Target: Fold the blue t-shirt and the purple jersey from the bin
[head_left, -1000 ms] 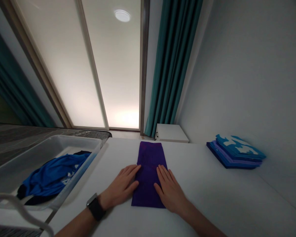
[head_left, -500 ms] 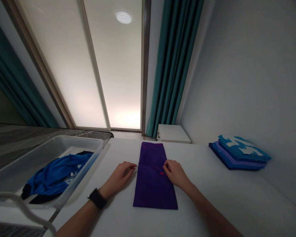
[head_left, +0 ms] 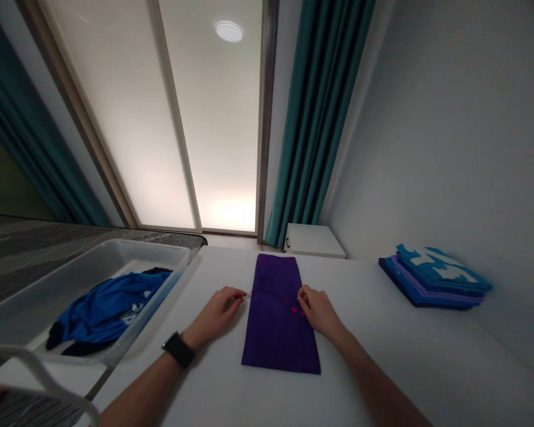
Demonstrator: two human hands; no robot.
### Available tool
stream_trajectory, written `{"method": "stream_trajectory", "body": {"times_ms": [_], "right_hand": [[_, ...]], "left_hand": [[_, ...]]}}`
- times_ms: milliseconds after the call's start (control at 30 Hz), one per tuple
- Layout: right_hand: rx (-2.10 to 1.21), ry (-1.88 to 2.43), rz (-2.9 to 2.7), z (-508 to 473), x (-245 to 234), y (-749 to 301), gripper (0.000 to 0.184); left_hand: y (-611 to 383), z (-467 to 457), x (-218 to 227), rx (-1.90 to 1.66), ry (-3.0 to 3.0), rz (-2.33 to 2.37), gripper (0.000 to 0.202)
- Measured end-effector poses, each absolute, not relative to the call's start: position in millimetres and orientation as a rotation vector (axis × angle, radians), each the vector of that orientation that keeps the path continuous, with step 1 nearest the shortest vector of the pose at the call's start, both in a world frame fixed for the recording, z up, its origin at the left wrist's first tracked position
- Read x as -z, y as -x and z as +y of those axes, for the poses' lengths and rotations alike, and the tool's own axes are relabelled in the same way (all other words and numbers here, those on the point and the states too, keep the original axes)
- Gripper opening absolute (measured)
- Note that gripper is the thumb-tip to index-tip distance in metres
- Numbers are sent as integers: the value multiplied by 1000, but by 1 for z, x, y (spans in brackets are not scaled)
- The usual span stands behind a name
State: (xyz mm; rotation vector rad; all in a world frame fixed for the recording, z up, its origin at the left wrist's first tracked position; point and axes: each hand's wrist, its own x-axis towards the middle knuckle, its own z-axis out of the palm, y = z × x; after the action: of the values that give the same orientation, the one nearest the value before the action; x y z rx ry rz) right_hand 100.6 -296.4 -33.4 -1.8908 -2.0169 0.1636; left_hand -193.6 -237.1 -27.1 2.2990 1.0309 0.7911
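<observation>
A purple garment (head_left: pixel 280 338), folded into a long narrow strip, lies flat on the white table in front of me. A crease crosses it between my hands, and a small pink-red patch shows near its right edge. At the left edge, my left hand (head_left: pixel 220 309) has its thumb and fingertips drawn together at the cloth, at the crease's height. My right hand (head_left: pixel 319 309) pinches the opposite edge beside the pink-red patch. The exact grip of the left fingertips is hard to see. A dark watch (head_left: pixel 178 350) sits on my left wrist.
On the left stands a translucent plastic bin (head_left: pixel 178 261) holding a blue and black garment (head_left: pixel 111 305). A stack of folded blue and purple clothes (head_left: pixel 436 276) lies on the white table (head_left: pixel 204 385) at the right, near the wall. A white cabinet (head_left: pixel 315 239) stands beyond the table.
The view has shifted slightly. Both hands stay at the garment's two edges, and the cloth looks almost the same.
</observation>
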Motion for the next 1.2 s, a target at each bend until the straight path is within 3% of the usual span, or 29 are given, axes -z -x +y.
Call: {"method": "stream_trajectory", "body": {"times_ms": [267, 433, 600, 833, 1200], "right_hand": [[-84, 1877, -2036, -297, 33, -101, 23], [169, 1864, -2021, -312, 16, -85, 36], [95, 1720, -2179, -331, 24, -58, 52], [-3, 1783, -2291, -337, 50, -56, 54], [-70, 1872, -2267, -340, 39, -53, 59]], "left_hand": [[182, -255, 16, -785, -2506, 1002, 32], [151, -290, 11, -669, -2753, 907, 49], [127, -298, 29, -526, -2886, 851, 56], [127, -295, 50, -488, -2886, 914, 59], [159, -294, 56, -475, -2886, 1123, 62]]}}
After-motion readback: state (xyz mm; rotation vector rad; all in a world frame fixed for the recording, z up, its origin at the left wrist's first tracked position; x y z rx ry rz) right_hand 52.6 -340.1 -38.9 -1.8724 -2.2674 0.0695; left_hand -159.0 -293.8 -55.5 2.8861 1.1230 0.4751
